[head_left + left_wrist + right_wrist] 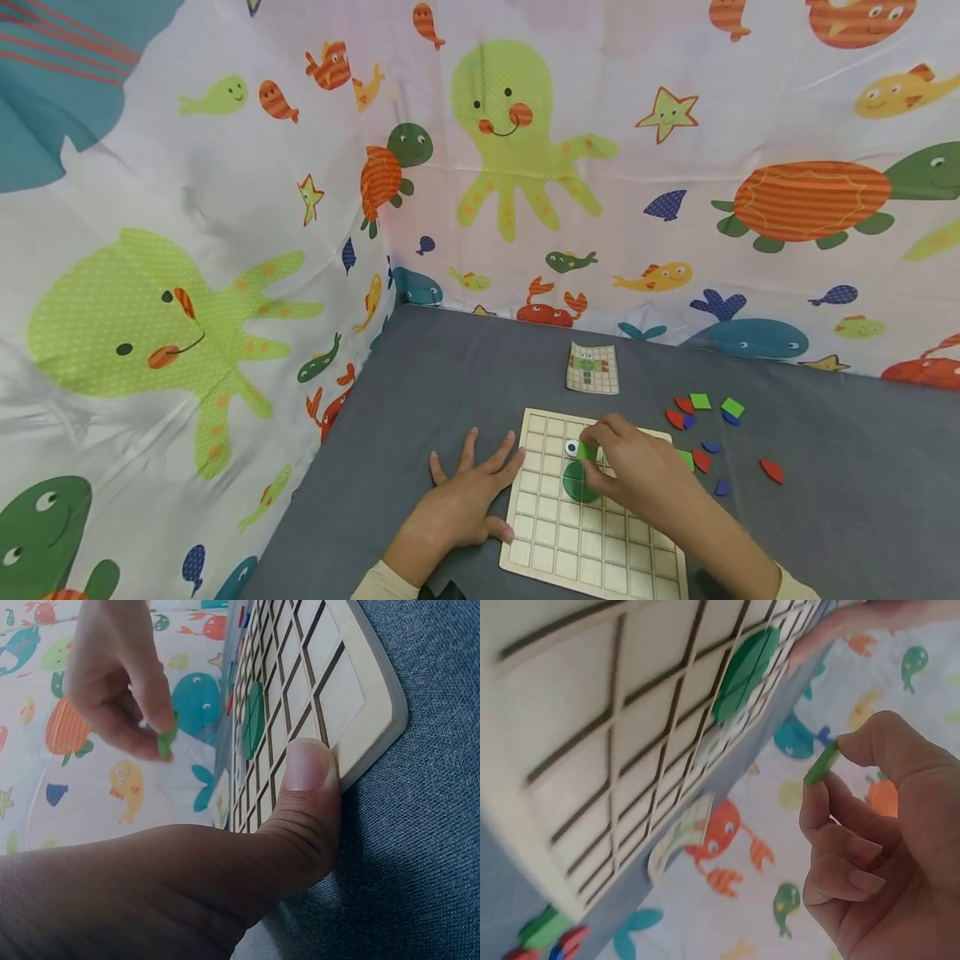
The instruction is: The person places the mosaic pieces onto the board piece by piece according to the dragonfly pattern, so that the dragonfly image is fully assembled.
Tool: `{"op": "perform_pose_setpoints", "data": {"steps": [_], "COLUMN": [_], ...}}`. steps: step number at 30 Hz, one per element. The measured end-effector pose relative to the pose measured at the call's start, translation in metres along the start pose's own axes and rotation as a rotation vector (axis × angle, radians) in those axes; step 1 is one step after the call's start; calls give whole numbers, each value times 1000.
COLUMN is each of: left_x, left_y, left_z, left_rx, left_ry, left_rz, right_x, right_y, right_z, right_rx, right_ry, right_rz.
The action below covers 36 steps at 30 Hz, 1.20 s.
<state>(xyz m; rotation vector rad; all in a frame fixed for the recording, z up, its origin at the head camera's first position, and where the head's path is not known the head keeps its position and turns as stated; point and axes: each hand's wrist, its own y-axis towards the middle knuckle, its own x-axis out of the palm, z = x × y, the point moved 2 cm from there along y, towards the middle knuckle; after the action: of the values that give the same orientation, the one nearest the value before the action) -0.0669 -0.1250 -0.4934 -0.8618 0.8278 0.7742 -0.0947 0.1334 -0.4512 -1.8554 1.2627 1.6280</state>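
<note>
A wooden grid board lies on the grey cloth in the head view. On it sit a dark green disc, divided by grid-like lines, and a white eye piece just behind it. My right hand pinches a light green tile between thumb and index finger, held above the board near the disc. My left hand lies with fingers spread at the board's left side. Its thumb presses on the board's corner edge in the left wrist view.
Behind the board lies a small picture card with a gridded figure. Right of the board several loose pieces are scattered, among them red wedges, green tiles and blue pieces. A sea-animal curtain hangs behind and at left.
</note>
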Motion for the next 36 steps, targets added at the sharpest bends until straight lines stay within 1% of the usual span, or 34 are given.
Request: {"op": "perform_pose_setpoints", "data": {"steps": [5,10,14,19,22,27,36], "left_x": [-1,-2,-2,-1,0,-1,-3], "left_y": [-1,-1,1,1,1,0,0], "left_z": [1,2,3,2,2,1,3], "left_rx": [-8,-7,3,-8,-14,-15,-21], "left_ry": [-3,-2,2,-6,-6,-7,-8], "left_rz": [1,13,20,1,-1,10,13], "right_x": [14,25,30,36,38,43,45], "right_y": [14,24,28,32,34,35,34], "right_z": [-13,-19,-19,-19,-20,-21,-22], "right_rx": [-19,-41,-17,20,15,-11,-16], "right_ry": [-23,-60,-74,-80,-76,-82,-110], "right_rz": [-76,-103,-151,-228,-232,-209,-219]}}
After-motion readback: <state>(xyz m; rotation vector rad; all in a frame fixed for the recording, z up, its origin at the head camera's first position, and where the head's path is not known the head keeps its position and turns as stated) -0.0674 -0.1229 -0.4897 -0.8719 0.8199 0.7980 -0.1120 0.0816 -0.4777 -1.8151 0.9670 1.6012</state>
